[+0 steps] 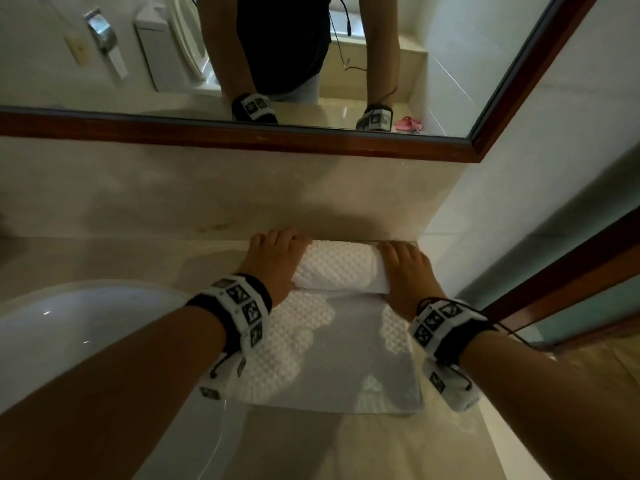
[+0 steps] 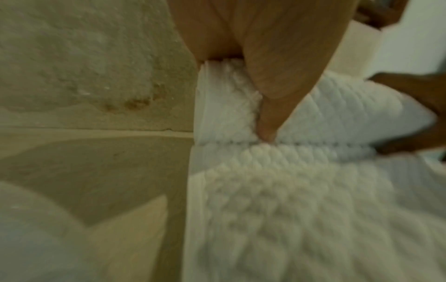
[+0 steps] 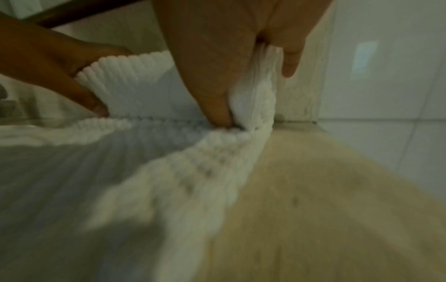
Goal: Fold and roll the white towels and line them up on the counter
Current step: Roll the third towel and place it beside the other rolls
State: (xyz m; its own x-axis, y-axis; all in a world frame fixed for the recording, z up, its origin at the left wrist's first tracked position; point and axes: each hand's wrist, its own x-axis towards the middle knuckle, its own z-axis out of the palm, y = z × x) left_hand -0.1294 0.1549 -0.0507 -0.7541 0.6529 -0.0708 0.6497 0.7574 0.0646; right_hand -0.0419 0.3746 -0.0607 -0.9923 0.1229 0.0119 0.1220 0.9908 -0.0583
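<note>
You face a beige stone counter with a white basin at the lower left of the frame. A matching stone backsplash rises behind it. Above, a wood-framed mirror fills the upper frame and reflects a toilet and a paper holder. White tiled wall occupies the right side. Lighting is dim and uneven.

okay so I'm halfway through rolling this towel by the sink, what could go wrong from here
Both hands, left and right, grip only the ends of the roll, so its middle may loosen or the roll may go cone-shaped if one hand leads. The flat part of the towel lies beside the basin, so its left edge might slip over the rim. The roll sits close to the back wall, which leaves little space there.
</note>
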